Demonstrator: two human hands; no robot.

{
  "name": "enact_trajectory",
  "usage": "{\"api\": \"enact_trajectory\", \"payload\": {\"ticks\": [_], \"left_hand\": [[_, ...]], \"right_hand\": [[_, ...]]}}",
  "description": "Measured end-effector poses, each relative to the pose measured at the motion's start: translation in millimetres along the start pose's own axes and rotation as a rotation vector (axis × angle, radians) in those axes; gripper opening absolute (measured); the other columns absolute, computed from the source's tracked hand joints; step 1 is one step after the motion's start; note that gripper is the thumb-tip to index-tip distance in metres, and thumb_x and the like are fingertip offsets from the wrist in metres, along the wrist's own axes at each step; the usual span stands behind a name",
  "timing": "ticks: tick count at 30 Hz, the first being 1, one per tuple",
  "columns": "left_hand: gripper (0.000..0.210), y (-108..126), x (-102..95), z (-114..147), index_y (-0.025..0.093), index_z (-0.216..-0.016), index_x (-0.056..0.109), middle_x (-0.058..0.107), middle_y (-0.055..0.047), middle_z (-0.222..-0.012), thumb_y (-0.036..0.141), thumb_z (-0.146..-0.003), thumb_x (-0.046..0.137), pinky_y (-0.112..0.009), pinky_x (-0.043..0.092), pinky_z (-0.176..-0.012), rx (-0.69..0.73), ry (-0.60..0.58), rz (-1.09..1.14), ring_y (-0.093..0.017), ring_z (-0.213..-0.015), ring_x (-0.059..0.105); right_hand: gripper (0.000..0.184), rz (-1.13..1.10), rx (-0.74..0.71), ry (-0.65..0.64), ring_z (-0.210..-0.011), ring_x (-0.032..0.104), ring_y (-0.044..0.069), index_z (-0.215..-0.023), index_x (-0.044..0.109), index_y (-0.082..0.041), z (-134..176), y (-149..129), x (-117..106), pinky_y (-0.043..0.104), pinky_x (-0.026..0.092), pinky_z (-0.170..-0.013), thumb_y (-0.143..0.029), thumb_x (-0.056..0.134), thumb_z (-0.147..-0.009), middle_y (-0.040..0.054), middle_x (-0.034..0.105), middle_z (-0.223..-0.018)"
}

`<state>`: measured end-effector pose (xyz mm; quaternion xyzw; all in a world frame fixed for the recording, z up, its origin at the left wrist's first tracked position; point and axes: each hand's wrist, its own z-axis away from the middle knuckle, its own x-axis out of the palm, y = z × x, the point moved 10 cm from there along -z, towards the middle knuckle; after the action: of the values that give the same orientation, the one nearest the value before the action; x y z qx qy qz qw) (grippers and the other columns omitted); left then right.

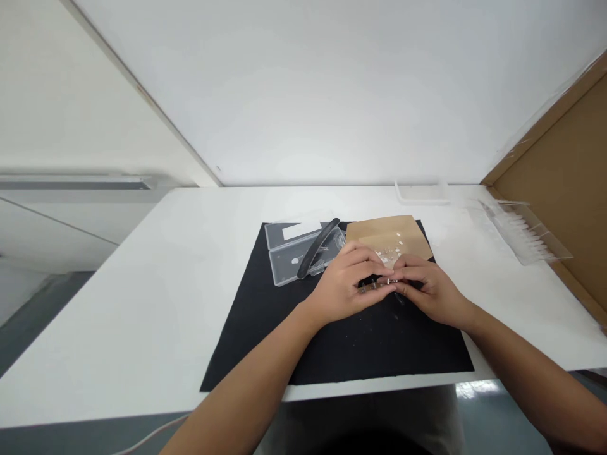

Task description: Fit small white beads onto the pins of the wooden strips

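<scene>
My left hand (353,278) is closed around a narrow brownish strip (367,287) with small dark pegs standing up from it. Fingertip to fingertip with it, my right hand (424,287) is pinched at the strip's right end, by a tiny shiny metal piece (391,281). The fingers cover much of both, so their exact kind is unclear. Just behind the hands lies a brown paper sheet (379,227) scattered with small white and clear bits (389,254). A dark pointed tip (399,299) shows below the right fingers.
A black mat (332,354) covers part of the white table (142,303). On its back left lies an opened clear plastic case (284,268), a curved black strip (317,248) across it. Further back are a clear tray (422,193) and a bag of white pieces (524,232).
</scene>
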<state>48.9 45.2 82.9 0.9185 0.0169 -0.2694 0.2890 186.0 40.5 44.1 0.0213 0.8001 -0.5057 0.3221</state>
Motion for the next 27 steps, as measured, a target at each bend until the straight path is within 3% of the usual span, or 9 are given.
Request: {"api": "enact_trajectory", "payload": {"ticks": [7,13,21,27], "left_hand": [[0.014,0,0.2,2,0.023,-0.104,0.08,0.075,-0.005,-0.091,0.032,-0.094,0.081,-0.037,0.054,-0.088,0.024,-0.014,0.012,-0.021,-0.093,0.063],[0.011,-1,2.3,3,0.022,-0.102,0.08,0.076,-0.006,-0.092,0.031,-0.096,0.079,-0.037,0.054,-0.088,0.033,-0.058,0.009,-0.022,-0.097,0.063],[0.012,-3,8.4,4,0.02,-0.102,0.081,0.076,-0.006,-0.091,0.03,-0.097,0.078,-0.04,0.055,-0.095,0.027,-0.165,-0.002,-0.022,-0.095,0.063],[0.013,-5,12.3,6,0.018,-0.1,0.081,0.076,-0.006,-0.089,0.03,-0.097,0.077,-0.039,0.056,-0.093,0.019,-0.198,-0.036,-0.022,-0.095,0.064]], "right_hand": [[0.02,0.023,0.013,-0.042,-0.088,0.064,0.02,-0.101,0.078,-0.025,-2,1,1,0.035,0.051,-0.079,-0.039,0.063,-0.107,0.0044,0.067,-0.093],[0.018,0.056,0.021,-0.092,-0.076,0.059,0.016,-0.1,0.076,-0.024,-2,-1,5,0.03,0.049,-0.07,-0.041,0.071,-0.103,0.0019,0.064,-0.086],[0.022,0.354,0.035,-0.191,-0.08,0.063,0.017,-0.12,0.072,-0.024,8,7,2,0.029,0.049,-0.071,-0.037,0.07,-0.102,0.0038,0.067,-0.097],[0.022,0.582,0.059,-0.233,-0.074,0.064,0.016,-0.12,0.071,-0.025,10,9,6,0.027,0.041,-0.065,-0.04,0.064,-0.106,0.0003,0.068,-0.086]]}}
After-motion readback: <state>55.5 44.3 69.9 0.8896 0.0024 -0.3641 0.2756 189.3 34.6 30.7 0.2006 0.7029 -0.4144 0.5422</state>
